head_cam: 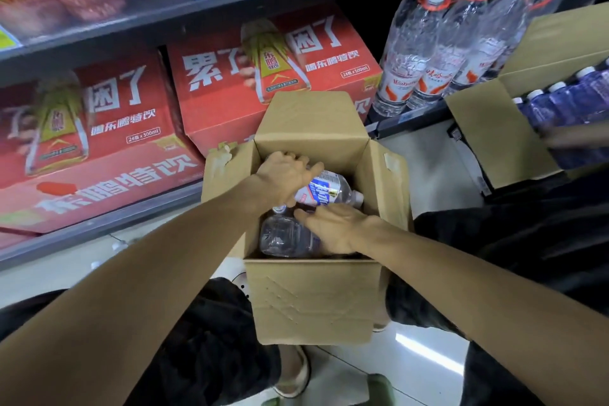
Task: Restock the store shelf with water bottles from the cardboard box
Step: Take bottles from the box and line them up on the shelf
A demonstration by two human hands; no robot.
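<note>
An open cardboard box [313, 300] stands on the floor between my knees, its flaps up. Inside lie clear water bottles on their sides. My left hand [285, 175] reaches into the box and grips a bottle with a blue-and-white label [326, 189], its white cap pointing right. Lower in the box, my right hand [336, 227] rests on a second clear bottle [283, 239], fingers wrapped over it. The lower shelf [99, 224] runs along the left behind the box.
Red drink cartons [263, 76] fill the lower shelf. Tall water bottles with white caps [425, 49] stand at the right. A second open box of blue bottles [560, 109] sits at the far right, with another person's hand at it. The floor is white tile.
</note>
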